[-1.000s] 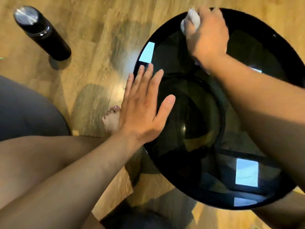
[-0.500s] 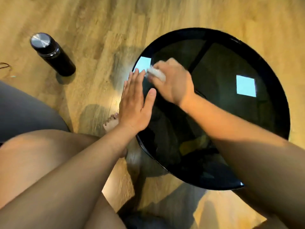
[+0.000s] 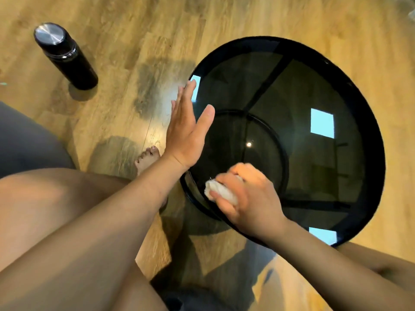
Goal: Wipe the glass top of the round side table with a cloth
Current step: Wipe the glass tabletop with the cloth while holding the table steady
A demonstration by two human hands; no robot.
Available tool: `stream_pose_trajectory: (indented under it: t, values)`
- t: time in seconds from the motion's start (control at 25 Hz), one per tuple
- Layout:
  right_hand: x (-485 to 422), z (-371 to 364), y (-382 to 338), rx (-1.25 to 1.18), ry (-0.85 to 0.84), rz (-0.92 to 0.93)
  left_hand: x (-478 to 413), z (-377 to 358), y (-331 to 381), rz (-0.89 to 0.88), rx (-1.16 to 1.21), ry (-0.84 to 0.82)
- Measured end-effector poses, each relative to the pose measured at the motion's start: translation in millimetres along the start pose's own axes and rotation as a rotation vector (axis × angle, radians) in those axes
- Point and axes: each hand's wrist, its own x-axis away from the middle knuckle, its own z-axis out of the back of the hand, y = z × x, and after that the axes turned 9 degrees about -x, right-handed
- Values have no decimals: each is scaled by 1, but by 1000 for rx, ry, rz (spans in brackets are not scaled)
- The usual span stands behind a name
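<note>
wood floor (image 3: 247, 16), one glass top (image 3: 314, 90): right hand (image 3: 249, 198) grip pinches one cloth (image 3: 221, 191); left hand (image 3: 186, 129) spread.

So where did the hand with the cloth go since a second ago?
The right hand swept the cloth from the far rim of the glass top round its left edge to the near edge. The left hand stayed flat at the left rim; the bottle stayed standing.

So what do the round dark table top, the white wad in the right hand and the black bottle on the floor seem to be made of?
Round dark table top: smoked glass, glossy; it mirrors lights and shows the frame beneath.
White wad in the right hand: soft cloth, possibly paper; frayed edge.
Black bottle: probably matte-coated metal, with a brushed steel cap.
</note>
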Motion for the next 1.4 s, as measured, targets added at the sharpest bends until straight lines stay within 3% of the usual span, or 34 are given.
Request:
stream_pose_trajectory:
  t: [0.16,0.36,0.44,0.52,0.6,0.68,0.76,0.96,1.2,1.28,1.4]
  values:
    - [-114,-22,-2,-24,145,-158,-17,12,0,140,599,91]
    - [-242,-13,63,-6,332,-245,-24,-1,-4,164,437,111]
    - [-272,12,121,-185,322,-567,-21,-5,-6,114,332,103]
    - [-283,33,155,-336,141,-808,-23,-6,-10,71,306,88]
    - [-289,35,156,-238,68,-702,-27,-6,-12,71,332,79]
    - [-283,31,130,11,256,-524,-29,-6,-9,87,329,67]
    - [-260,20,93,46,342,-401,-27,-1,-3,118,332,68]
    - [-142,-7,25,-10,194,-183,-3,10,14,307,509,131]
    - [-5,-6,-21,-130,66,-197,76,19,11,373,31,-75]
    - [39,-4,-37,-155,9,-204,83,14,16,227,-77,-57]
    - [107,3,-43,-225,-34,-196,76,10,14,-220,-635,-169]
